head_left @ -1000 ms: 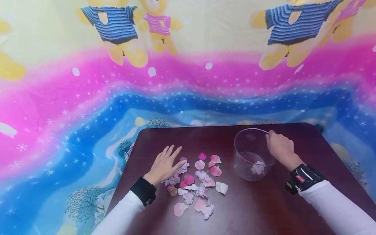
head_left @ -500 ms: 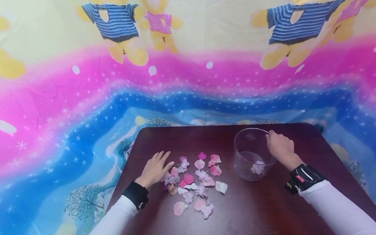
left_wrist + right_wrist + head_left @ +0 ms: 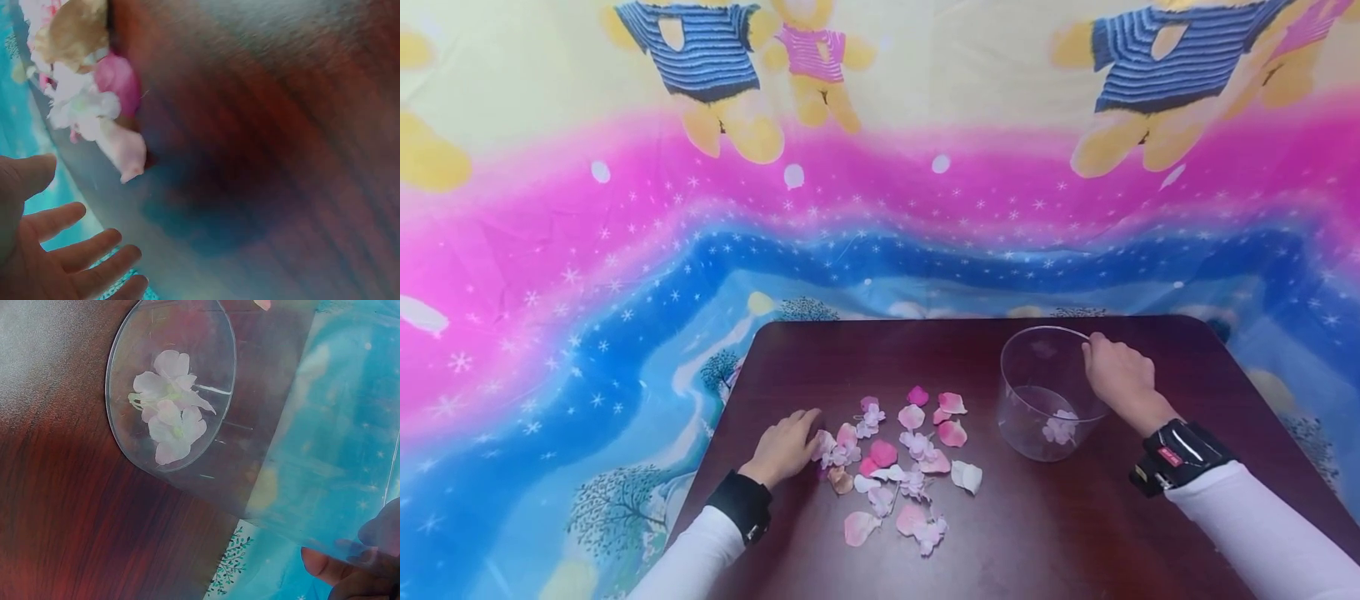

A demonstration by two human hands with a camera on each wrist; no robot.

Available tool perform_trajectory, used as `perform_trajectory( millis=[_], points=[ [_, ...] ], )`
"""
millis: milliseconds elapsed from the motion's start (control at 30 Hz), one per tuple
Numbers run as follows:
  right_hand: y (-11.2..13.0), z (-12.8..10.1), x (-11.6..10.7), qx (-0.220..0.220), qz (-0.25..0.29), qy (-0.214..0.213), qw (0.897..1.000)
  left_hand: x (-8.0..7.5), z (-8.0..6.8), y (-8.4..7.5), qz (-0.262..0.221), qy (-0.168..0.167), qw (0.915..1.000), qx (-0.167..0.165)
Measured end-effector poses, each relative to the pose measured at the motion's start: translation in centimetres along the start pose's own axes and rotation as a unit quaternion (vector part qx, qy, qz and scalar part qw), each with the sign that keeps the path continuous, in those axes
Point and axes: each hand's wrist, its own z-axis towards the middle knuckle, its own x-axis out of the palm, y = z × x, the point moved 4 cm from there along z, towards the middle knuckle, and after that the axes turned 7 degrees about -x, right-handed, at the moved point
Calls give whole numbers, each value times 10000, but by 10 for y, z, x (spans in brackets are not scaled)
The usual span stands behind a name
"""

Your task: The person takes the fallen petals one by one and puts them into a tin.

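My left hand (image 3: 782, 447) is held at the left side of the scattered flowers and petals, beside a pale pink blossom (image 3: 841, 451). In the left wrist view that hand's fingers (image 3: 100, 245) are loosely bent and apart, holding nothing. With my right hand (image 3: 1117, 375) I grip the rim of a clear round container (image 3: 1017, 429), fingers on one side of its wall. Inside, pale pink blossoms (image 3: 175, 419) lie on its bottom. Among the loose pieces are a brown petal (image 3: 840, 480), a deep pink petal (image 3: 883, 453) and a white petal (image 3: 967, 477).
The dark brown table (image 3: 1037, 542) has rounded far corners. Behind it hangs a colourful printed cloth (image 3: 880, 192) with bears on it. Several more petals, such as a pink one (image 3: 952, 433), lie between the left hand and the container.
My left hand has drawn back toward the left and nearer to me, from above the blossoms to beside them, its fingers bending a little. The right hand and container stay put.
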Motion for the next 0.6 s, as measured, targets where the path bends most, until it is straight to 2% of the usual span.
perform_trajectory(
  millis=[167,300,600],
  points=[
    [0,0,0,-7,10,-1,10000,11,-2,1,-151,56,9998,113],
    [0,0,-1,12,-9,15,10000,14,-2,1,-342,-44,9991,241],
    [0,0,0,3,-19,34,10000,22,0,3,-167,-26,9996,241]
  ],
)
